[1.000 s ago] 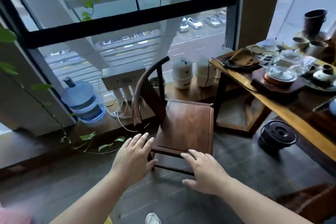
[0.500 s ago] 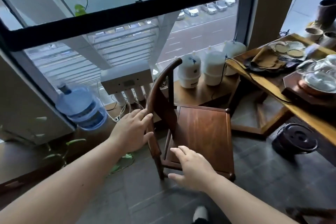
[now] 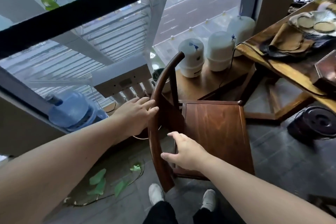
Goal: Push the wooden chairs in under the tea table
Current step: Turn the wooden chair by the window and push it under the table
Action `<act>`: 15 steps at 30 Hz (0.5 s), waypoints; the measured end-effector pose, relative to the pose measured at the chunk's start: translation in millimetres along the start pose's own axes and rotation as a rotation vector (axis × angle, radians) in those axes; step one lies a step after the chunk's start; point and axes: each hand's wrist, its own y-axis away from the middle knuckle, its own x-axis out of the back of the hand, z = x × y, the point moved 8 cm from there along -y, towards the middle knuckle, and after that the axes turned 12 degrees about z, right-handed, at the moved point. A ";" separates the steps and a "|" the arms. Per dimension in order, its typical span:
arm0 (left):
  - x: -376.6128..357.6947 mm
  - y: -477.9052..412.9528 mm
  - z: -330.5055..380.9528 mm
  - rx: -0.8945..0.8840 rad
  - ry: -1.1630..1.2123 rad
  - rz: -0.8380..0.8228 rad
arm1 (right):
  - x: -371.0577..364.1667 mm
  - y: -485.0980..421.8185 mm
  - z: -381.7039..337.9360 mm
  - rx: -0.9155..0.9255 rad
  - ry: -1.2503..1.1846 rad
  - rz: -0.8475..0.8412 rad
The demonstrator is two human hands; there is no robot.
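Observation:
A dark wooden chair with a curved back rail stands on the grey floor, its seat facing the tea table at the right. The seat's far corner is close to the table's leg frame; the seat is not under the top. My left hand is on the outer side of the back rail, fingers stretched out and touching it. My right hand hovers on the seat side of the rail, fingers spread, thumb tip at the rail. Neither hand is wrapped around the wood.
A blue water bottle lies by the window at the left. A white box and two white tanks stand on the low wooden ledge behind the chair. A black round pot sits on the floor under the table. Vine leaves trail beside my shoes.
I have stepped closer to the chair. My left hand has reached the back rail and now touches it; my right hand has moved from the seat's near edge up beside the rail.

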 end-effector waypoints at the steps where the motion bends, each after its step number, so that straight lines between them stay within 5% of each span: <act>1: -6.1 -7.8 -5.1 -0.038 0.000 -0.016 | -3.6 -7.4 -1.0 -0.025 -0.018 -0.004; 15: -66.7 -118.7 -53.6 -0.548 -0.199 0.018 | -54.6 -84.0 -11.7 -0.575 -0.318 0.095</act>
